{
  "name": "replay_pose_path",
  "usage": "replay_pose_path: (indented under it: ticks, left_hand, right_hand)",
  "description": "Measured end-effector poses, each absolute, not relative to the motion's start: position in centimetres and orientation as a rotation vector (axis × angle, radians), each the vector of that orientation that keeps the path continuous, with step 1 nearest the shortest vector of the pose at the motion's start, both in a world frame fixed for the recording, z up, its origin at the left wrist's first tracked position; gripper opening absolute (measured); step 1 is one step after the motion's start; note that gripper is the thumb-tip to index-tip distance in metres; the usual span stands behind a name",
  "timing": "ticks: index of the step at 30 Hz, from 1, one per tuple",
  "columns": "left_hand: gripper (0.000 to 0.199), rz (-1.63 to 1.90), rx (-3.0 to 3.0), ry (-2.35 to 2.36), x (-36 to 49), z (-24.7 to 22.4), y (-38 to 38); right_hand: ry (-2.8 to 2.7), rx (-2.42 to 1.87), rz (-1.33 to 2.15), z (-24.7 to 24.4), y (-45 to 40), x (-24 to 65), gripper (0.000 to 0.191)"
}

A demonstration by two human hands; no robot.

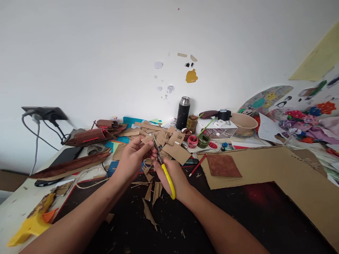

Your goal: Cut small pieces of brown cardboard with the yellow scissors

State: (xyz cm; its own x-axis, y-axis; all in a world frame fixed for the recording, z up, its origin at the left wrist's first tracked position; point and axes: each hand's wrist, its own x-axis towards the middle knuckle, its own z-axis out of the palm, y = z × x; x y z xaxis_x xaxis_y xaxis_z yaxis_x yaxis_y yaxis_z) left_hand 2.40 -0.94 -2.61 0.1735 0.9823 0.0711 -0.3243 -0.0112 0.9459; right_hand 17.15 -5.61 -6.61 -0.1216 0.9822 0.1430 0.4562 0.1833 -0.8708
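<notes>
My left hand (134, 155) pinches a small piece of brown cardboard (147, 140) between thumb and fingers, above the dark mat (185, 218). Wrapped around the yellow handle of the scissors (167, 180) is my right hand (173, 174). The metal blades point up and away, beside the left fingertips and against the edge of the cardboard piece. Behind the hands lies a pile of cut cardboard pieces (176, 151). Several thin cardboard scraps (149, 214) lie on the mat below the hands.
A black flask (183, 113), paint jars (192, 141) and a pencil (198, 165) are behind and right. A large cardboard sheet (296, 183) bears a brown-painted square (224, 165). Brown boat-like models (87, 137) and a yellow glue gun (33, 224) are at left.
</notes>
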Motion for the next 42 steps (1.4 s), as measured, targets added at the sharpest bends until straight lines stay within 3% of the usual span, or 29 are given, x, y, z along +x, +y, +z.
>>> replay_pose_path:
  ticks: [35,42]
  left_hand:
    - [0.039,1.111,1.092,0.840,1.2,-1.9,0.4]
    - [0.033,1.064,1.187,0.861,0.7,-1.7,0.5]
  right_hand:
    - [-1.787,-1.418,0.755,-7.2,-5.6,16.9,0.021]
    - [-1.674,-1.390,0.971,-7.6,-5.8,16.7,0.028]
